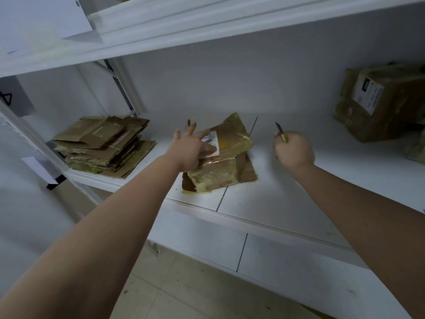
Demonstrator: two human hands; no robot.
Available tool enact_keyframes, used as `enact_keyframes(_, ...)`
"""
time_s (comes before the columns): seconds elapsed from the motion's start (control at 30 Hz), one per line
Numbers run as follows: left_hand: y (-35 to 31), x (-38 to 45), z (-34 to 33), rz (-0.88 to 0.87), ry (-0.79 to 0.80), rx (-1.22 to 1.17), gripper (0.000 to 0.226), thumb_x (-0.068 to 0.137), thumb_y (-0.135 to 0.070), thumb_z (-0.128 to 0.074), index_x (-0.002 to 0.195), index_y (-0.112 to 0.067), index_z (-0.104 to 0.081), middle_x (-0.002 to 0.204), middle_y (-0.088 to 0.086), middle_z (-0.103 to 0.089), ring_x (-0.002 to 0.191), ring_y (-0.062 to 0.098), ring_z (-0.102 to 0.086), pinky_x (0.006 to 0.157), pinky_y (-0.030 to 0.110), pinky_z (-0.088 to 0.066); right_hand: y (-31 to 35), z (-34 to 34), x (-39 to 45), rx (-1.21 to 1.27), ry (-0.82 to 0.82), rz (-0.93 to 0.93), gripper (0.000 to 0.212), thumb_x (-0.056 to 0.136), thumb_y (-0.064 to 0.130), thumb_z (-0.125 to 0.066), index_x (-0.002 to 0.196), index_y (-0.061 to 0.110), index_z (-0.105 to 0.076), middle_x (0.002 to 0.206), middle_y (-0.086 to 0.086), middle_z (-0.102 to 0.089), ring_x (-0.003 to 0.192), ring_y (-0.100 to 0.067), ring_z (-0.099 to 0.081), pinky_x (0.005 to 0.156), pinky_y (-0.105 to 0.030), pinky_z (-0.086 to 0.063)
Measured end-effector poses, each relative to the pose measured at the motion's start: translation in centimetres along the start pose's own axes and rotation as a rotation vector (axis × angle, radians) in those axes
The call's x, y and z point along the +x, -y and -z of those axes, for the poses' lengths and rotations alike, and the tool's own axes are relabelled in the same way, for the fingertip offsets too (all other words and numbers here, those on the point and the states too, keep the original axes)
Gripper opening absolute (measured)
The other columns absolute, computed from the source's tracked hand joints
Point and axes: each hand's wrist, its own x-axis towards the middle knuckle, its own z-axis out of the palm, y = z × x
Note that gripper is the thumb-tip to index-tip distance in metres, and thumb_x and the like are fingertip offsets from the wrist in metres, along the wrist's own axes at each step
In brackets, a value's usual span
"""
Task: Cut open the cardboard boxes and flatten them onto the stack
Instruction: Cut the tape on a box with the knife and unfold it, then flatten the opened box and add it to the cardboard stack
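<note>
White shelving [287,199] carries the taped box [226,155] under the flat, spread left hand [189,150]; right hand [294,150], beside it, grips the knife [281,131]: cut tape seams away from fingers.

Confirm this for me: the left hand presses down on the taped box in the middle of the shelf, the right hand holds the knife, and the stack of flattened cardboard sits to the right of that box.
Not quite. In the head view the stack of flattened cardboard sits to the left of the taped box, not the right. The rest holds: the left hand presses on the box and the right hand holds the knife.
</note>
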Motion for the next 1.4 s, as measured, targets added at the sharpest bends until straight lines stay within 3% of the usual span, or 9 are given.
enact_keyframes(0.17,0.7,-1.3,-2.0,0.058,-0.33,-0.405,0.056,0.093,-0.01,-0.054,0.146,-0.016,-0.039,0.16,0.014,-0.01,0.146,0.034,-0.016,0.116,0.047,-0.026,0.1,-0.8,-0.4,0.153,0.194,0.01,0.042,0.097,0.041,-0.045,0.071,0.017,-0.067,0.065,0.003,-0.067,0.077,-0.021,-0.065,0.079,-0.033,-0.049)
enact_keyframes(0.3,0.2,-2.3,-2.5,0.193,-0.46,-0.718,0.084,0.092,-0.046,-0.057,0.154,-0.012,-0.011,0.161,0.011,-0.008,0.148,0.024,-0.011,0.115,0.031,-0.013,0.9,-2.0,-1.4,0.21,0.292,0.086,0.051,0.092,0.053,-0.05,0.081,0.009,-0.071,0.073,0.001,-0.071,0.081,-0.017,-0.066,0.083,-0.034,-0.048)
enact_keyframes(0.37,0.1,-2.5,-2.5,0.342,-0.485,-1.139,0.093,0.087,-0.065,-0.051,0.154,-0.017,-0.007,0.16,0.006,-0.014,0.146,0.024,-0.018,0.118,0.041,-0.016,1.3,-2.2,-1.6,0.214,0.322,0.11,0.051,0.086,0.058,-0.056,0.083,0.008,-0.069,0.078,0.001,-0.071,0.082,-0.015,-0.065,0.079,-0.032,-0.048)
enact_keyframes(0.5,-0.1,-3.0,-3.2,0.596,-0.509,-1.891,0.054,0.099,-0.057,-0.032,0.123,-0.012,-0.051,0.113,-0.002,-0.061,0.105,0.019,-0.059,0.097,0.038,-0.046,1.0,-2.6,-1.6,0.316,0.409,0.124,0.038,0.077,0.05,-0.072,0.1,0.02,-0.064,0.1,0.005,-0.067,0.093,-0.012,-0.062,0.079,-0.028,-0.05)
enact_keyframes(0.7,-0.6,-3.1,-4.6,0.453,-0.393,-1.663,0.058,0.1,-0.056,-0.024,0.112,-0.02,-0.067,0.108,0.003,-0.073,0.103,0.017,-0.068,0.092,0.033,-0.05,1.1,-3.9,-1.6,0.483,0.51,0.097,0.055,0.073,0.033,-0.08,0.116,0.026,-0.047,0.12,0.008,-0.055,0.113,-0.008,-0.05,0.082,-0.019,-0.042)
enact_keyframes(0.83,-1.6,-3.4,-4.1,0.331,-0.384,-1.467,0.052,0.099,-0.056,-0.024,0.118,-0.026,-0.063,0.1,-0.011,-0.07,0.088,-0.006,-0.066,0.066,0.004,-0.047,1.6,-4.6,-1.1,0.488,0.538,0.081,0.065,0.071,0.031,-0.082,0.122,0.023,-0.043,0.121,0.008,-0.053,0.114,-0.011,-0.049,0.089,-0.025,-0.042)
enact_keyframes(1.0,0.0,-4.3,-5.9,0.263,-0.202,-1.15,0.056,0.076,-0.077,-0.054,0.125,-0.049,-0.052,0.118,-0.017,-0.064,0.113,0.011,-0.06,0.098,0.03,-0.047,1.0,-5.0,0.0,0.205,0.48,0.137,0.081,0.045,0.077,-0.076,0.109,0.031,-0.058,0.104,0.016,-0.067,0.102,-0.01,-0.062,0.093,-0.04,-0.05)
enact_keyframes(1.23,2.0,-4.7,-6.0,0.417,-0.183,-0.878,0.051,0.079,-0.063,-0.063,0.104,-0.018,-0.071,0.094,0.0,-0.072,0.087,0.017,-0.065,0.079,0.035,-0.055,2.0,-3.8,-0.9,-0.149,0.239,0.136,0.057,0.066,0.075,-0.063,0.063,0.02,-0.05,0.064,0.007,-0.056,0.069,-0.017,-0.057,0.055,-0.024,-0.035)
enact_keyframes(1.4,1.1,-3.7,-6.1,0.372,-0.139,-0.891,0.04,0.084,-0.059,-0.061,0.087,-0.021,-0.071,0.08,0.003,-0.072,0.072,0.014,-0.065,0.068,0.03,-0.052,2.4,-3.2,-0.8,-0.293,0.145,0.161,0.062,0.068,0.078,-0.058,0.061,0.017,-0.048,0.062,0.003,-0.054,0.066,-0.02,-0.056,0.054,-0.022,-0.031)
